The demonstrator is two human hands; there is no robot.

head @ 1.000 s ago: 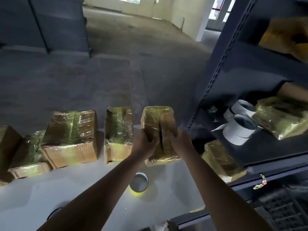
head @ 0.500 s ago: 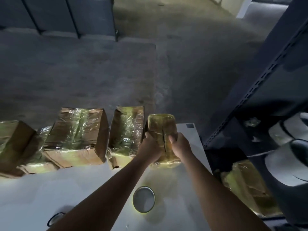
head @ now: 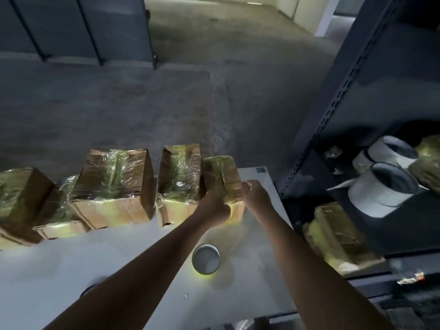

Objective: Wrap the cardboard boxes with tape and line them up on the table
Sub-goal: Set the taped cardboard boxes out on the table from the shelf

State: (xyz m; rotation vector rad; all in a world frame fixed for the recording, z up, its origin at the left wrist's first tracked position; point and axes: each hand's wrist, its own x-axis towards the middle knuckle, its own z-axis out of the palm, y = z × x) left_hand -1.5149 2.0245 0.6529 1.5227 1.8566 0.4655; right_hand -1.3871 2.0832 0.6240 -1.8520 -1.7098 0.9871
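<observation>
Left hand (head: 214,207) grips wrapped box (head: 220,175) at its near-left corner | right hand (head: 256,196) at the right edge, grip unclear | box stands on table (head: 262,225) just beside neighbouring box (head: 179,172), likely squaring the row | tape roll (head: 206,258) nearer the person.

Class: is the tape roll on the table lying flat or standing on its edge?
Lying flat: the tape roll shows its round opening facing up.
</observation>
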